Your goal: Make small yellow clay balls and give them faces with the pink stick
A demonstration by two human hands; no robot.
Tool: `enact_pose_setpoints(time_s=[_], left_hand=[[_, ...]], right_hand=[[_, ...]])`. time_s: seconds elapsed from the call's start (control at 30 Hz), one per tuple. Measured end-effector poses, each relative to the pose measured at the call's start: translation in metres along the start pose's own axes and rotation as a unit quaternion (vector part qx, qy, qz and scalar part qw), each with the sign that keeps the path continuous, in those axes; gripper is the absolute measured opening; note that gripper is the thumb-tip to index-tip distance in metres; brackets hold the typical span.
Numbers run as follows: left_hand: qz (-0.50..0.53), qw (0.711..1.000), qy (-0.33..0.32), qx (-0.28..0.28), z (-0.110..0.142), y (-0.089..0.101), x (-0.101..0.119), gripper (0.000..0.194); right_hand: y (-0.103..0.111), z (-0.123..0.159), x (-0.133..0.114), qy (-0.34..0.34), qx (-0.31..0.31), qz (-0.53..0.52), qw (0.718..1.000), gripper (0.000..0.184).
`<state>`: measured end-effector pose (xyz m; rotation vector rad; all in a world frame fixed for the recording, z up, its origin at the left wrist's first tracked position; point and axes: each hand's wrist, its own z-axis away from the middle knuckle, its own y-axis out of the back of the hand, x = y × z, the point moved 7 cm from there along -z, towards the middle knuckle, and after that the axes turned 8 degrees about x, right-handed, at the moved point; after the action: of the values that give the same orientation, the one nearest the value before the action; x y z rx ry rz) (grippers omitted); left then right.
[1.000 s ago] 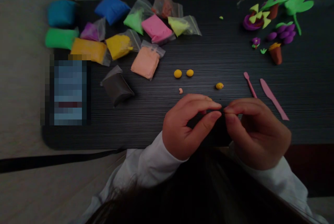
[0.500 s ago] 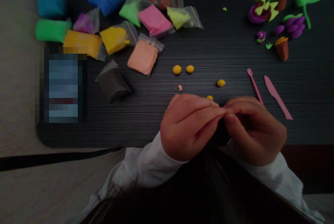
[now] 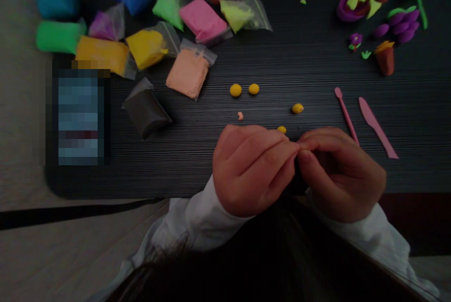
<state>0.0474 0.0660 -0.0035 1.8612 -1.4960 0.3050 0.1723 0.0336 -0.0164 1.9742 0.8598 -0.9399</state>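
Both hands meet at their fingertips above the dark table. My left hand (image 3: pixel 255 168) is closed, its fingers pressed together; whatever is pinched there is too small or hidden to name. My right hand (image 3: pixel 341 170) pinches thumb and forefinger against the left fingertips, and its contents are hidden too. Just beyond the left fingers a yellow clay ball (image 3: pixel 281 130) shows in part. Farther out lie a speckled yellow clay ball (image 3: pixel 298 108), a plain yellow ball (image 3: pixel 236 90), a smaller yellow ball (image 3: pixel 253 89) and a bit of peach clay (image 3: pixel 240 116).
A pink clay knife (image 3: pixel 378 128) and a thin pink tool (image 3: pixel 346 116) lie to the right. Several clay bags, including a peach one (image 3: pixel 188 69) and a black one (image 3: pixel 147 109), cover the left. Clay models such as purple grapes (image 3: pixel 401 26) stand back right. A blurred screen (image 3: pixel 78 116) sits left.
The view has shifted slightly, so the objects at the back sit a little higher in the picture. The hands stay pinched together at the fingertips, with hardly any change in pose.
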Motion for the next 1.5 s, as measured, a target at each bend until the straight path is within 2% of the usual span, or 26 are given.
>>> enact_pose_setpoints(time_s=[0.13,0.3,0.8,1.07,1.33,1.5], left_hand=[[-0.007,1.000,-0.015,-0.001,0.000,0.000,0.001,0.021],[-0.006,1.000,0.001,-0.001,0.000,-0.002,0.000,0.017],[0.041,0.996,0.084,-0.015,-0.003,-0.005,-0.006,0.012],[0.080,0.989,0.121,-0.030,-0.004,-0.007,-0.008,0.007],[0.192,0.962,0.188,-0.054,0.000,-0.010,-0.016,0.015],[0.215,0.952,0.209,-0.069,0.001,-0.012,-0.019,0.019]], right_hand=[[-0.001,-0.001,-0.001,0.002,-0.010,0.012,1.000,0.016],[0.000,-0.001,-0.001,0.001,-0.004,0.011,1.000,0.015],[-0.001,-0.001,-0.004,0.018,-0.017,0.011,1.000,0.021],[-0.003,-0.001,-0.003,0.011,-0.015,-0.011,1.000,0.018],[-0.001,-0.001,0.000,-0.014,0.013,-0.055,0.998,0.017],[0.002,-0.001,0.000,-0.021,0.044,-0.061,0.997,0.015]])
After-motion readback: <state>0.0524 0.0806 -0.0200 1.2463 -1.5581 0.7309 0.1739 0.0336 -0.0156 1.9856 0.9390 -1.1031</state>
